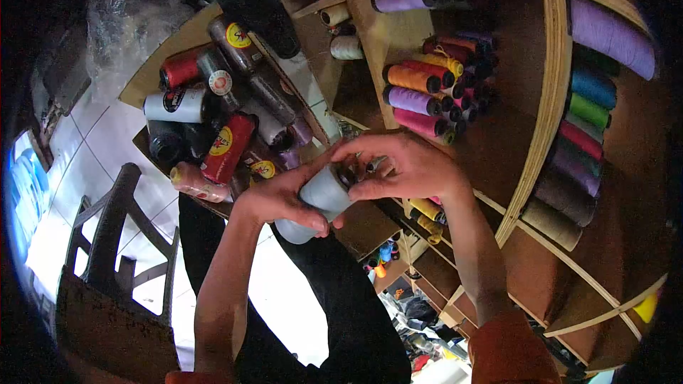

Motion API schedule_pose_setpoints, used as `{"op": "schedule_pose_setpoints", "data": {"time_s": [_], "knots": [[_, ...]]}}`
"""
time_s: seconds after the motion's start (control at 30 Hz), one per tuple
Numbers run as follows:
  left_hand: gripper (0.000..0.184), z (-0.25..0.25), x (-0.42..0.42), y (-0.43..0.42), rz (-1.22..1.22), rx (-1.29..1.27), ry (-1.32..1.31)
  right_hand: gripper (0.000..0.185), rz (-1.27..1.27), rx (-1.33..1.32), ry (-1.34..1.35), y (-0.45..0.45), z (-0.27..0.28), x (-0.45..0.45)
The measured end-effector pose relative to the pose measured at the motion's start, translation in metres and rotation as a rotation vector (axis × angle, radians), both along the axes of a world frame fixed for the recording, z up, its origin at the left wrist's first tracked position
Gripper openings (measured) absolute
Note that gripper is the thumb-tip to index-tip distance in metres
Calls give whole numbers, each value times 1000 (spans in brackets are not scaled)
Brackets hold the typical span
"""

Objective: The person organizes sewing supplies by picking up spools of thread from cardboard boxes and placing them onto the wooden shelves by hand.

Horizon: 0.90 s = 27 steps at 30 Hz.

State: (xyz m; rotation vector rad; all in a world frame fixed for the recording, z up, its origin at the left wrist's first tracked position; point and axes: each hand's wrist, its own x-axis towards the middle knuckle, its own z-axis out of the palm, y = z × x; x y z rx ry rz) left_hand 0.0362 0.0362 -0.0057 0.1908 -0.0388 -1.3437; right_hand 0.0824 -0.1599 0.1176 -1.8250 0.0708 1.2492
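Observation:
My left hand (281, 199) is closed around a light grey-blue cone of thread (326, 195), which is tilted, its dark end up and to the right. At that dark end my right hand (402, 163) has its fingers curled, thumb and fingertips touching the cone; part of the end is hidden by them. Just behind my hands stands a cardboard box (146, 78) full of thread cones: a red one (229, 148) with a yellow label, a pale blue one (174, 105), and several dark ones.
Wooden shelves (546, 99) fill the right side. One compartment holds a stack of small coloured spools (420, 82); another has a row of larger cones (594, 89). At lower left is a dark chair-like frame (114, 242) on the tiled floor (99, 139).

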Motion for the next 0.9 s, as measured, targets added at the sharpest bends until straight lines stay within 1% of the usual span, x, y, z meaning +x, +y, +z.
{"op": "schedule_pose_setpoints", "data": {"time_s": [0.03,0.1,0.13,0.2,0.23,0.27,0.3,0.33,0.4,0.43,0.47,0.5,0.57,0.6,0.63,0.7,0.73,0.8,0.87,0.9], "knots": [[98,1,1,-1,-27,29,-55,47,-36,10,85,1,2,0],[97,2,3,-2,-82,88,-169,49,63,62,0,-2,-11,-15],[94,-4,-2,-2,-87,-21,-146,50,112,89,-42,-3,-16,-20],[91,-15,-9,-2,-97,-238,-101,52,45,90,98,-9,-10,-13],[88,-17,-12,-4,-71,-249,27,54,10,90,165,-15,-5,-9],[88,-9,-10,-10,-43,-258,153,54,-14,134,35,-29,-3,-1],[90,-5,-7,-13,-14,-267,279,52,-242,172,-69,-49,-8,-1],[96,-6,-4,-15,-40,-177,94,50,-469,210,-173,-66,-11,-3],[94,-8,-5,-14,-73,-120,69,52,-895,173,-408,-84,-2,11],[94,-10,-5,-14,-91,-92,55,68,-945,105,-541,-99,-3,21],[89,-14,-8,-15,-116,-93,28,68,-996,-36,-591,-106,6,28],[87,-15,-10,-16,-134,-82,16,64,-1052,-181,-642,-119,4,36],[83,-17,-14,-20,-167,-54,-10,55,-875,-513,-934,-128,7,53],[77,-20,-16,-22,-158,-73,16,52,-803,-671,-1036,-139,1,59],[75,-19,-17,-23,-167,-68,8,50,-725,-829,-1136,-159,-9,62],[71,-20,-15,-24,-181,-43,-19,48,-638,-963,-1269,-200,-31,80],[70,-27,-19,-27,-205,-35,-39,48,-628,-949,-1296,-223,-41,89],[71,-20,-16,-27,-218,-21,-62,50,-612,-1026,-1283,-248,-58,101],[72,-19,-14,-28,-228,-16,-73,53,-599,-1200,-1211,-269,-71,115],[73,-19,-15,-28,-237,-17,-68,54,-525,-1185,-1265,-286,-81,117]]}}
